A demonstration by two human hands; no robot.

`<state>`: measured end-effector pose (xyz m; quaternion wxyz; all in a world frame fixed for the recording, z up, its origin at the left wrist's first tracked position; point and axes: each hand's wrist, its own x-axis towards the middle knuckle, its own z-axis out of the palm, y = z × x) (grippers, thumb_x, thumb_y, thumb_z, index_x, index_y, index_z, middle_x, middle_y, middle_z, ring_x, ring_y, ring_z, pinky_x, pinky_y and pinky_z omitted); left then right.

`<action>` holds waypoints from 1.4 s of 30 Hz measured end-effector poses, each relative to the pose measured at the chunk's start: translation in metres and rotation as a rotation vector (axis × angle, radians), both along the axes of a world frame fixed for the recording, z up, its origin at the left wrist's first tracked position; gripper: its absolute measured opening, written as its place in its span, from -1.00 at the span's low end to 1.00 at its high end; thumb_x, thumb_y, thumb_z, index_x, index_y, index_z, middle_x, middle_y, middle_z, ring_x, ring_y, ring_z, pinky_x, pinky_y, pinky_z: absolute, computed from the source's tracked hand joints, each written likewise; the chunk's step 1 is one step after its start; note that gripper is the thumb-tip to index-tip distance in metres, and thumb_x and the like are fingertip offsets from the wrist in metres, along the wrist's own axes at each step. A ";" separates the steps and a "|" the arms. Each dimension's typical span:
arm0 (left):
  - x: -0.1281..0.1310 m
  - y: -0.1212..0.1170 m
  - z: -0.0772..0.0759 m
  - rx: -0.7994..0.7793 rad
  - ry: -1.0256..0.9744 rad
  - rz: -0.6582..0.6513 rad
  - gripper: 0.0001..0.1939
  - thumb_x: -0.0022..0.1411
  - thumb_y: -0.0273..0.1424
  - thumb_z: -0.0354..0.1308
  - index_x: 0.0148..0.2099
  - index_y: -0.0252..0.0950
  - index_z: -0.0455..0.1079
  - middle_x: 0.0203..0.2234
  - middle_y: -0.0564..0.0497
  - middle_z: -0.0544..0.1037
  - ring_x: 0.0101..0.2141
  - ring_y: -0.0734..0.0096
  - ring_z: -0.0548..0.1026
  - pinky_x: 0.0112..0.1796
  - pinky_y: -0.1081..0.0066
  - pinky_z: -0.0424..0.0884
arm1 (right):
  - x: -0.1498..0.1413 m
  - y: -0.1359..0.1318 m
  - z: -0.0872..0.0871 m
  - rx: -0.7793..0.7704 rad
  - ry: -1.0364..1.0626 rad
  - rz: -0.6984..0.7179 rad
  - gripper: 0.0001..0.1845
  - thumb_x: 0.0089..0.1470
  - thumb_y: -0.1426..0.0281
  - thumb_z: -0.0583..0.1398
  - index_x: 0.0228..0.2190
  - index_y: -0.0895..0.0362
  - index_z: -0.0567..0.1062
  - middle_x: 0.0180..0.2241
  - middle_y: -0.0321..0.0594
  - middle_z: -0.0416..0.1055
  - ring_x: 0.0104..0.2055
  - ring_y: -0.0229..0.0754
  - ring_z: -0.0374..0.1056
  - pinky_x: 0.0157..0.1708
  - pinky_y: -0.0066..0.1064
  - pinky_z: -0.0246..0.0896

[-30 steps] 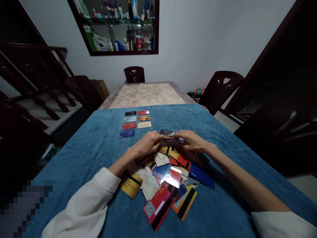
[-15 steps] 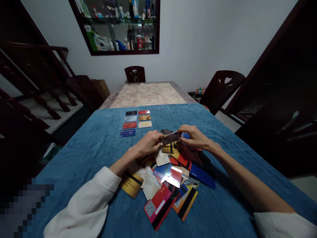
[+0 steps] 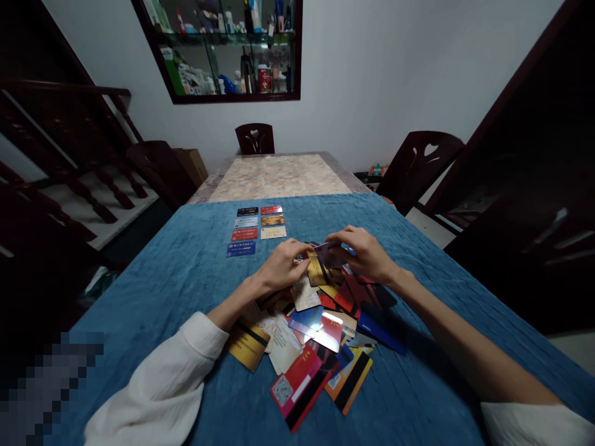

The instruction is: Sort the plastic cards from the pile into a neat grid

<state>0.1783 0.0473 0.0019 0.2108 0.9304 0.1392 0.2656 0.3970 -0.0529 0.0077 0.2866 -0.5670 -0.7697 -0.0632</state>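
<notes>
My right hand (image 3: 365,253) grips a dark greyish plastic card (image 3: 328,255) between thumb and fingers, tilted above the pile. Close to that card's left corner is my left hand (image 3: 284,265), its thumb and index finger apart with nothing visible between them. Beneath both hands spreads a loose heap of overlapping cards. It includes a gold card (image 3: 320,272) with a dark stripe, a blue card (image 3: 381,329) at the right, a red card (image 3: 302,385) with a square code, and an orange-yellow card (image 3: 349,379). Cards directly under my fingers are partly hidden.
Several cards lie in two columns left of the heap, among them a dark blue card (image 3: 241,249) and a white card (image 3: 273,232). They rest on a blue cloth (image 3: 195,272) over the table. Dark wooden chairs (image 3: 418,164) stand around it.
The grey card, held by both hands before, has turned more upright and is now in my right hand. My left fingers have come off it and spread slightly.
</notes>
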 end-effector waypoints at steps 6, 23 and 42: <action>0.003 -0.007 0.000 -0.050 -0.073 0.026 -0.82 0.24 -0.46 0.17 -0.10 -0.28 0.50 -0.26 -0.02 0.61 -0.21 0.34 0.51 -0.15 0.36 0.46 | -0.010 0.000 -0.003 0.079 -0.176 0.010 -0.76 0.24 0.39 0.13 -0.07 0.10 0.48 -0.23 -0.09 0.53 -0.15 -0.05 0.33 -0.06 -0.22 0.10; 0.001 0.006 -0.008 -0.034 0.094 0.150 -0.88 0.15 -0.55 0.14 -0.35 -0.31 0.49 -0.45 0.02 0.51 -0.37 0.41 0.47 -0.31 0.45 0.39 | -0.014 0.008 -0.024 0.038 -0.205 0.001 -0.77 0.20 0.40 0.17 -0.09 0.12 0.46 -0.21 -0.08 0.53 -0.15 -0.04 0.33 -0.11 -0.24 0.08; -0.001 0.020 -0.010 -0.054 0.033 0.218 -0.88 0.14 -0.52 0.18 -0.24 -0.29 0.49 -0.39 0.06 0.60 -0.34 0.39 0.52 -0.21 0.38 0.44 | -0.021 0.008 -0.034 0.110 -0.362 -0.191 -0.58 0.13 0.36 0.20 0.04 0.14 0.39 -0.09 0.00 0.47 -0.06 0.06 0.24 -0.07 -0.16 0.01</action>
